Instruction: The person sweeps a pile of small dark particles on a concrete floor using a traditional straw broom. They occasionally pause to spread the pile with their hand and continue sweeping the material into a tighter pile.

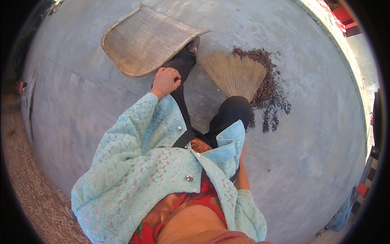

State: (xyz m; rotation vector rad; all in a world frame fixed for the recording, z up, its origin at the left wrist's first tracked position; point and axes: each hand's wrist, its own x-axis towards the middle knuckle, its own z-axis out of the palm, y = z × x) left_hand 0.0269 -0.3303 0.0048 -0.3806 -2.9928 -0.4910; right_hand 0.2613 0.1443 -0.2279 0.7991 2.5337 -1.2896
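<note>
My left hand (pixel 165 81) is closed on the near rim of a large flat woven tray (pixel 142 40) that lies tilted on the concrete floor ahead of me. To its right a fan-shaped straw broom (pixel 235 75) spreads its bristles against a pile of dark reddish-brown dried bits (pixel 268 87). The broom's handle runs down behind my right knee. Only my right forearm (pixel 242 177) shows, beside my light blue lace jacket; the hand itself is hidden behind the jacket and knee. My legs in black trousers stand between tray and broom, one shoe (pixel 193 44) touching the tray's edge.
Grey concrete floor (pixel 308 154) stretches all around, with scattered dark bits trailing from the pile toward my right leg. A low brick-edged border (pixel 325 28) runs along the far right. Rough gravelly ground (pixel 28 162) lies at the left edge.
</note>
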